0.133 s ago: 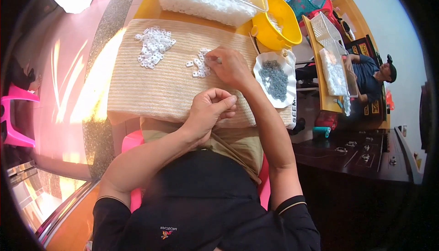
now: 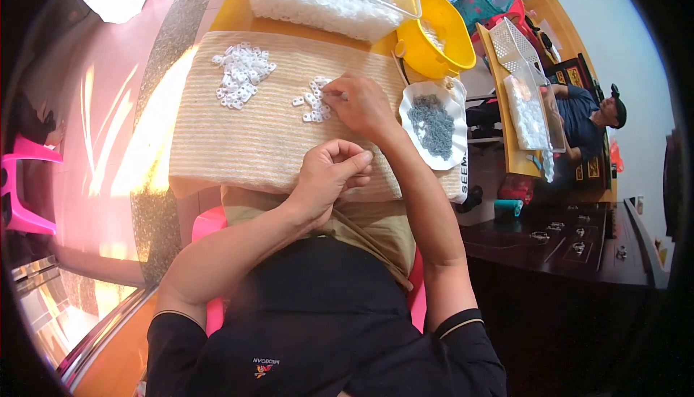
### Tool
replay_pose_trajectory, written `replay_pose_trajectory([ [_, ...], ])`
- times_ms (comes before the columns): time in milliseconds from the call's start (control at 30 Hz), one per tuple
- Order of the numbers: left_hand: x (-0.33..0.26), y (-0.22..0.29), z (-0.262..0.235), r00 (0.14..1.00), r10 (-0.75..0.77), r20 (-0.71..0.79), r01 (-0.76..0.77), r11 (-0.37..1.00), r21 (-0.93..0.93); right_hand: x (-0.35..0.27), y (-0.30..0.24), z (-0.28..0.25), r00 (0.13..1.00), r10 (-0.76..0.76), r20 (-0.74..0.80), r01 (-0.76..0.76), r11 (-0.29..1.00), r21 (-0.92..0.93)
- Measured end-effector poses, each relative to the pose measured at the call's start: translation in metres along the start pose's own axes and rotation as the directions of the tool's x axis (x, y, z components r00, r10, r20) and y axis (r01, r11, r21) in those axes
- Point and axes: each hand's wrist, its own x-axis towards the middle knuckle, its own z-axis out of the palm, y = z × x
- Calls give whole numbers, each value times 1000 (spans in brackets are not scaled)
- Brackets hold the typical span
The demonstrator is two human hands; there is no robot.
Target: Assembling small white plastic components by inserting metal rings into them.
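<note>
My right hand [image 2: 359, 102] reaches to a small cluster of white plastic pieces [image 2: 315, 110], each with a hole. Its fingers are bent together; a tiny greyish bit shows at the fingertips, too small to name. Close to the cloth's near edge, my left hand [image 2: 334, 177] is closed with thumb and forefinger pinched; whatever lies in it is hidden. A larger heap of similar white pieces [image 2: 242, 75] lies on the striped beige cloth [image 2: 217, 137], farther left. To the right of my right hand, a scalloped white dish [image 2: 455, 155] holds many small grey pieces [image 2: 434, 126].
A clear bin [image 2: 325, 7] full of white pieces stands at the cloth's far side. Beside it is a yellow tub [image 2: 459, 54]. At far right, another person [image 2: 585, 119] sits at a table with a clear tray of white pieces [image 2: 531, 119]. A pink chair [image 2: 29, 151] stands at left.
</note>
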Motion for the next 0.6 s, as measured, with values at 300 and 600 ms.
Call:
replay_pose_trajectory([
  [300, 2, 1, -2, 1000, 11, -6, -11, 1000, 9, -5, 3, 4, 996, -45, -82, 45, 999, 4],
  [600, 4, 6, -3, 998, 51, -47, -52, 999, -18, -22, 8, -5, 982, -80, -169, 106, 984, 147],
])
